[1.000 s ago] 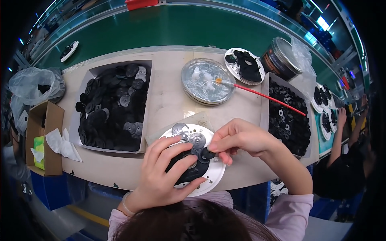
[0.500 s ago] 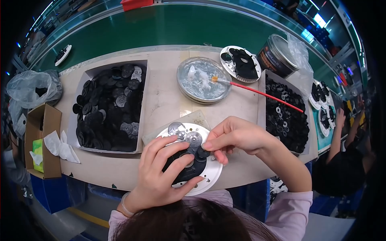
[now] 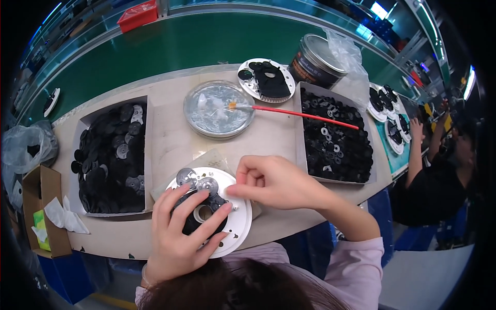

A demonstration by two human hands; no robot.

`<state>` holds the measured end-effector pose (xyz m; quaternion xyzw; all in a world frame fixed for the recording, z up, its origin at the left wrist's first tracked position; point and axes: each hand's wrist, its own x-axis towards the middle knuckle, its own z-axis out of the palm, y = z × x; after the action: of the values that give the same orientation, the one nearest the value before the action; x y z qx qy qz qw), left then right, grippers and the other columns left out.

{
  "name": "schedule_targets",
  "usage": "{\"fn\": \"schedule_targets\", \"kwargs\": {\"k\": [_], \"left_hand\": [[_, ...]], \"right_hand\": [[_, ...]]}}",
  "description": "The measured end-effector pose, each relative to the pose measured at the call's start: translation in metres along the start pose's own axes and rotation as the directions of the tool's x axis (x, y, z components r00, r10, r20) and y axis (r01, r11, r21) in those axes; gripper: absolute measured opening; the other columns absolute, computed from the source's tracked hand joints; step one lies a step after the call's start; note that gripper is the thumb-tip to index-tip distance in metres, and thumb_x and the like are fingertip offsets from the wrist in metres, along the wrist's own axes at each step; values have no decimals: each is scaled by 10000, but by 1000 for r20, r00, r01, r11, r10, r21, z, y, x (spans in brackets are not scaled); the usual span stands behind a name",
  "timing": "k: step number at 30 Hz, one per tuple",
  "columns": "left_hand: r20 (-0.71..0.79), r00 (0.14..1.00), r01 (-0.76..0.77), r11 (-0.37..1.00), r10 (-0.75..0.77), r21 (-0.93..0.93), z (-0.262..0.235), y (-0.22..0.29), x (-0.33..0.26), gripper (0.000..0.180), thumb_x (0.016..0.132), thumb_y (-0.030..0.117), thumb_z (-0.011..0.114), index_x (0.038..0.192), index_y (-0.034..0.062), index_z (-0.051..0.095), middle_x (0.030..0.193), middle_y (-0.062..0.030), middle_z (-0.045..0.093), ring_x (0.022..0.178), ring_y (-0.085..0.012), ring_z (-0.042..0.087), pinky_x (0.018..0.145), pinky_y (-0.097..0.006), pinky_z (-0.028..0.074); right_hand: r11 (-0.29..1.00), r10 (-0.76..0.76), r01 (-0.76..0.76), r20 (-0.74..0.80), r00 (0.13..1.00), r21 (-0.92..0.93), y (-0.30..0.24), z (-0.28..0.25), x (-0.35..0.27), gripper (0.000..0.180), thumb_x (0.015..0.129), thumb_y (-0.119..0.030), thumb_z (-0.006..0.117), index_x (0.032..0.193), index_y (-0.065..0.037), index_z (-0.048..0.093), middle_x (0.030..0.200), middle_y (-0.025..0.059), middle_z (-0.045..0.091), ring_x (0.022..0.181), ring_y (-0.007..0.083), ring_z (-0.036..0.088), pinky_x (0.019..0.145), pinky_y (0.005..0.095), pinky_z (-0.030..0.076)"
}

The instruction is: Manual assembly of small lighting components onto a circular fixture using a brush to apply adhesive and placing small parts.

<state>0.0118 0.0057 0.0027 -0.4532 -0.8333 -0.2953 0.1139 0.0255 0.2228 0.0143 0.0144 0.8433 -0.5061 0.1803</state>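
A white round plate (image 3: 242,223) lies in front of me, fitted with a black part and several gears. Two clear grey gears (image 3: 208,187) show toward its far side, and a pale ring (image 3: 202,213) shows through the black part. Over its left half my left hand (image 3: 178,230) rests with fingers spread, their tips touching the gears and plate. Beside the plate's upper right rim is my right hand (image 3: 279,181), fingers curled and thumb near the index finger. Whatever lies between those fingertips, if anything, is hidden. Under the plate a translucent flat sheet (image 3: 213,158) sticks out.
Boxes of small black parts stand left (image 3: 149,160) and right (image 3: 299,150). Between them is a round clear-lidded dish (image 3: 206,118) with a red-handled brush (image 3: 310,117) across it. Behind are another fitted plate (image 3: 289,77) and a can (image 3: 315,64). Another person (image 3: 416,170) works at right.
My right fingers have lifted off the dark gear and drawn back to the plate's right rim. The left hand stays on the plate. The whole view has swung right.
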Motion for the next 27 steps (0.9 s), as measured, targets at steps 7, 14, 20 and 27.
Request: {"fn": "schedule_targets", "kwargs": {"k": [7,14,20,27], "left_hand": [[70,996,-50,998,53,-41,-4,-1,8,354,609,152,714,954,114,644,1093,-58,561,1064,-309,468,893,-446,375],[75,993,-92,995,95,-34,-3,-2,7,295,689,188,686,964,96,631,1073,-38,581,1050,-267,505,909,-427,370],[4,996,-91,995,91,-47,1,-4,3,354,600,143,734,939,84,650,1046,-68,587,1040,-297,498,883,-446,391],[-65,996,-69,993,62,-98,1,-4,-2,369,584,133,745,941,100,659,1005,-71,575,1006,-290,502,824,-401,441]], "right_hand": [[446,400,16,-215,891,895,20,-11,-8,290,887,-241,506,1092,-36,495,952,27,560,722,105,539,519,192,430],[63,409,454,-438,801,889,37,-7,39,239,851,-196,578,1034,-107,453,882,22,527,654,87,487,502,167,404],[112,439,566,-551,709,817,30,-12,41,358,862,-216,572,1187,-184,425,836,2,475,623,70,441,471,171,350],[827,-52,505,-861,506,246,1,-12,26,308,911,-229,493,1150,-36,520,719,-58,394,568,15,366,436,164,285]]}}
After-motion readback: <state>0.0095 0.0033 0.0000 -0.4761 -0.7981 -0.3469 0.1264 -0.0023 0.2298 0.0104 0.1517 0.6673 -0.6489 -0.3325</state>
